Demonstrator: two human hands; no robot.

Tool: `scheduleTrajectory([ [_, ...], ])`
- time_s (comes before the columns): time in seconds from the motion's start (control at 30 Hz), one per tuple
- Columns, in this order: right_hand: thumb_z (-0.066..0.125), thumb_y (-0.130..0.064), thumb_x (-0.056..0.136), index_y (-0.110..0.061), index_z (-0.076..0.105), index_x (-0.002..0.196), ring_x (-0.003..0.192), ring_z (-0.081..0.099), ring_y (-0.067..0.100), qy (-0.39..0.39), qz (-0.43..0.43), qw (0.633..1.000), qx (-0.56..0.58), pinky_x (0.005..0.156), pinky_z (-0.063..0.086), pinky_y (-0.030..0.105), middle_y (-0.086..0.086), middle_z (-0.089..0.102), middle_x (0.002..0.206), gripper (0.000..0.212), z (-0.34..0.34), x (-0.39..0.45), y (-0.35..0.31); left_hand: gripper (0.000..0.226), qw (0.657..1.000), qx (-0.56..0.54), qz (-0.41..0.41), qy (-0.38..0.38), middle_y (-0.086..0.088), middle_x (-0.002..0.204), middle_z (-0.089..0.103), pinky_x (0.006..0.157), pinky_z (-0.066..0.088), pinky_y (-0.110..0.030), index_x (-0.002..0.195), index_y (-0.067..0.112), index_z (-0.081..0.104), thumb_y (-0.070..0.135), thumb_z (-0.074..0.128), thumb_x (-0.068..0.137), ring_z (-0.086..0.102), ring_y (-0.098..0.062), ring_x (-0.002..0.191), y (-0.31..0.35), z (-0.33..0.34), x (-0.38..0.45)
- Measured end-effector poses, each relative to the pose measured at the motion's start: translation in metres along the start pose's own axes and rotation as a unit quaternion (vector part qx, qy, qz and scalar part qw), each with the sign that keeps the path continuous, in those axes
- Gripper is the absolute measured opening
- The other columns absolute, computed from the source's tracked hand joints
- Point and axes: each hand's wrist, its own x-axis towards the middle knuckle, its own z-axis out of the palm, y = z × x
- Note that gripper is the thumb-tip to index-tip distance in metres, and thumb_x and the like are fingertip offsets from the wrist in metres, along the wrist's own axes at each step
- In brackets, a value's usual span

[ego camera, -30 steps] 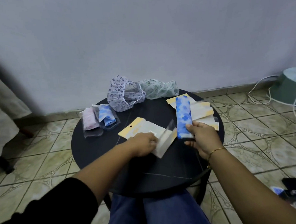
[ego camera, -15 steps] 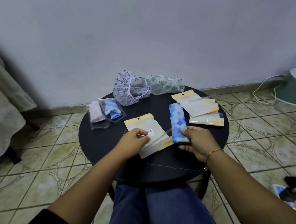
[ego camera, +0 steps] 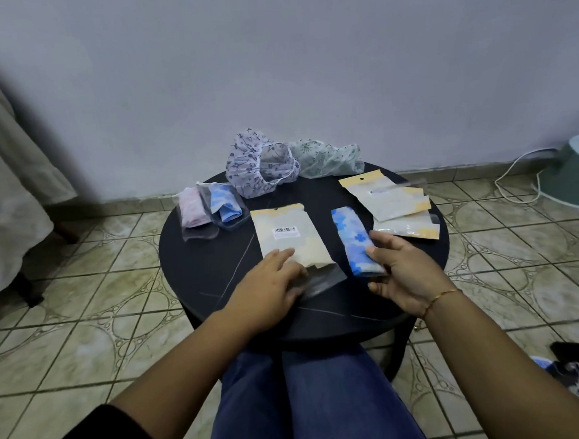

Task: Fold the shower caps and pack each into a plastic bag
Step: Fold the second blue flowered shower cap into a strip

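Two hands, left point(ego camera: 272, 288) pressing plastic bag point(ego camera: 291, 239), right point(ego camera: 403, 273) gripping folded cap point(ego camera: 352, 239)

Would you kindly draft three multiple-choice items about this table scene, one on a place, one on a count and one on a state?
1. Where do the two packed shower caps lie on the round table?
A. far left side
B. near right edge
C. under the left hand

2. How many unfolded caps lie at the table's far edge?
A. one
B. two
C. four

3. What is the right hand doing?
A. resting flat on a bag
B. hanging free of everything
C. gripping the folded blue cap

Answers:
1. A, the pink and blue bagged caps sit left of the barcode bag.
2. B, a purple-flowered cap and a pale green cap lie side by side there.
3. C, its fingers curl round the near end of the folded strip, while the left hand lies on the barcode bag.
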Motion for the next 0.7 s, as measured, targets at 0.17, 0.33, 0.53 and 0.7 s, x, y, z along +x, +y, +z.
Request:
scheduleTrajectory([
  [0.17, 0.05, -0.007, 0.093, -0.019, 0.064, 0.104, 0.053, 0.056, 0.012, -0.067, 0.032, 0.997, -0.029, 0.037, 0.041, 0.02, 0.004, 0.068, 0.083, 0.021, -0.005, -0.011, -0.001, 0.027, 0.997, 0.013, -0.052, 0.063, -0.003, 0.153, 0.031, 0.104, 0.035, -0.03, 0.117, 0.027, 0.066, 0.033, 0.052, 0.095, 0.03, -0.022, 0.139, 0.0, 0.009, -0.009],
  [0.33, 0.042, -0.005, 0.091, -0.013, 0.066, 0.106, 0.051, 0.048, 0.016, -0.097, 0.044, 0.992, -0.069, 0.039, 0.03, 0.02, 0.006, 0.068, 0.076, 0.03, -0.01, -0.017, -0.003, 0.045, 0.997, 0.041, -0.058, 0.032, 0.002, 0.156, 0.024, 0.107, 0.031, -0.029, 0.139, 0.021, 0.046, 0.038, 0.042, 0.098, 0.028, -0.019, 0.14, -0.003, 0.01, -0.006],
  [0.53, 0.04, -0.001, 0.088, -0.009, 0.072, 0.093, 0.05, 0.032, 0.014, -0.06, 0.013, 0.984, -0.168, 0.039, 0.017, 0.017, 0.008, 0.058, 0.075, 0.033, -0.01, -0.023, -0.002, 0.057, 0.996, 0.053, -0.069, 0.02, 0.017, 0.156, 0.016, 0.102, 0.033, -0.023, 0.149, 0.026, 0.025, 0.04, 0.043, 0.096, 0.031, -0.009, 0.137, -0.003, 0.004, -0.001],
  [0.7, 0.045, -0.008, 0.088, -0.019, 0.073, 0.091, 0.053, 0.039, 0.014, -0.018, -0.02, 0.971, -0.237, 0.035, 0.026, 0.017, 0.003, 0.061, 0.083, 0.031, 0.006, -0.019, 0.006, 0.058, 0.995, 0.069, -0.058, 0.049, 0.017, 0.154, 0.022, 0.097, 0.039, -0.024, 0.147, 0.025, 0.031, 0.041, 0.049, 0.094, 0.037, -0.009, 0.135, -0.002, 0.01, 0.001],
])
